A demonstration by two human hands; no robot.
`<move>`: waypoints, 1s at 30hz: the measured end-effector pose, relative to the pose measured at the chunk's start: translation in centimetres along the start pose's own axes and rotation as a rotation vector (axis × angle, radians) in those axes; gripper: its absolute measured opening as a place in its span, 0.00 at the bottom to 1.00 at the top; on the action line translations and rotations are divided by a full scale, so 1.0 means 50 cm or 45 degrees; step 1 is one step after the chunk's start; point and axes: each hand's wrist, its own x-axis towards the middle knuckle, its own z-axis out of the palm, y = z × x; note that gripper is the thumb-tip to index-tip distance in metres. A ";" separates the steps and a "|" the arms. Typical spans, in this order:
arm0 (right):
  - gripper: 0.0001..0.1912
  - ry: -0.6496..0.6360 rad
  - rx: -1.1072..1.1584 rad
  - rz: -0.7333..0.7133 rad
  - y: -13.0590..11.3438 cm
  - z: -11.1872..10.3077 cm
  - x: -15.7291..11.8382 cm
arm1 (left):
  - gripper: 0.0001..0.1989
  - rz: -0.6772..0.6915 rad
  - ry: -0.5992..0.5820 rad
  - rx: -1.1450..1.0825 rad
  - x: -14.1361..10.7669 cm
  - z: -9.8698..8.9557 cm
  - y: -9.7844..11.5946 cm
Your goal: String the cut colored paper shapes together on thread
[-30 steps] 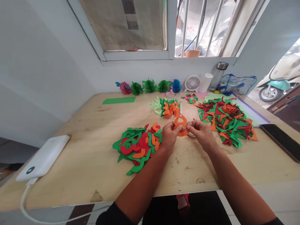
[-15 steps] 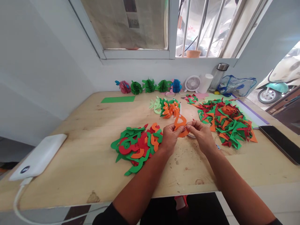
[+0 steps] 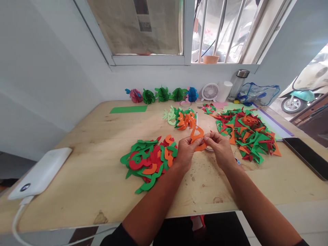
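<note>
An orange paper cutout (image 3: 200, 132) with a large opening in its middle is held up above the table. My left hand (image 3: 186, 152) pinches its left and lower part between thumb and fingers. At its right edge, the closed fingertips of my right hand (image 3: 219, 147) press on the paper; whether they also hold something tiny is hidden. A ring-shaped item (image 3: 209, 149) shows partly beneath the hands. Beside my left hand lies a pile of curved green, red and orange paper pieces (image 3: 151, 164). Just beyond the cutout sits a smaller heap of orange and green cutouts (image 3: 186, 120).
Red, green and orange paper scraps (image 3: 252, 131) are heaped at right, near a phone (image 3: 307, 155). Several honeycomb paper figures (image 3: 163, 94), a small fan (image 3: 210, 92) and a bottle (image 3: 238, 85) line the wall. A white power bank (image 3: 42, 172) with a cable lies left.
Both hands keep their grip on the orange cutout, almost in place. The view has shifted very slightly.
</note>
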 end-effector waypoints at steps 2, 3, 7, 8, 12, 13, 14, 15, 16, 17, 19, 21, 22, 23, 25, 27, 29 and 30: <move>0.10 -0.002 0.010 -0.001 -0.001 0.001 -0.001 | 0.12 -0.007 -0.009 -0.006 0.001 0.000 -0.002; 0.11 0.000 0.008 0.000 -0.002 0.002 -0.001 | 0.12 -0.009 -0.011 -0.008 0.001 -0.001 -0.003; 0.11 0.020 -0.002 -0.004 -0.003 0.004 -0.001 | 0.13 -0.017 0.011 -0.014 0.002 -0.001 -0.004; 0.11 0.024 0.002 -0.008 -0.002 0.004 -0.001 | 0.13 -0.019 0.017 -0.016 0.002 -0.001 -0.004; 0.11 0.041 -0.005 -0.003 -0.001 0.004 -0.001 | 0.13 -0.014 0.019 -0.020 0.003 -0.001 -0.005; 0.11 0.046 -0.010 -0.001 0.000 0.004 -0.001 | 0.13 -0.012 0.016 -0.026 0.003 -0.002 -0.006; 0.11 0.048 -0.011 0.001 0.000 0.004 -0.001 | 0.13 -0.011 0.011 -0.031 0.004 -0.002 -0.006; 0.11 0.046 -0.009 -0.001 0.001 0.004 -0.001 | 0.13 -0.014 0.005 -0.038 0.004 -0.002 -0.007; 0.11 0.045 -0.003 -0.004 0.001 0.003 -0.001 | 0.13 -0.017 0.000 -0.042 0.004 -0.002 -0.007; 0.10 0.044 0.004 -0.006 0.002 0.003 0.000 | 0.13 -0.021 -0.005 -0.047 0.005 -0.002 -0.007; 0.10 0.047 0.009 -0.010 0.002 0.003 0.000 | 0.13 -0.027 -0.020 -0.059 0.004 -0.002 -0.007; 0.10 0.052 0.005 -0.011 0.003 0.003 0.001 | 0.14 -0.026 -0.031 -0.068 0.004 -0.002 -0.006; 0.10 0.053 0.003 -0.011 0.004 0.003 0.001 | 0.14 -0.023 -0.032 -0.069 0.004 -0.002 -0.006; 0.10 0.053 0.002 -0.011 0.004 0.003 0.001 | 0.13 -0.021 -0.031 -0.069 0.004 -0.001 -0.006; 0.10 0.060 -0.001 -0.014 0.005 0.003 0.002 | 0.13 -0.015 -0.027 -0.066 0.004 -0.001 -0.006; 0.11 0.074 -0.010 -0.018 0.007 0.003 0.002 | 0.14 -0.003 -0.031 -0.064 0.004 0.000 -0.005; 0.11 0.080 -0.017 -0.025 0.008 0.003 0.002 | 0.15 0.014 -0.040 -0.053 0.002 0.001 -0.003; 0.11 0.079 -0.021 -0.028 0.009 0.002 0.002 | 0.15 0.020 -0.040 -0.044 0.001 0.002 -0.001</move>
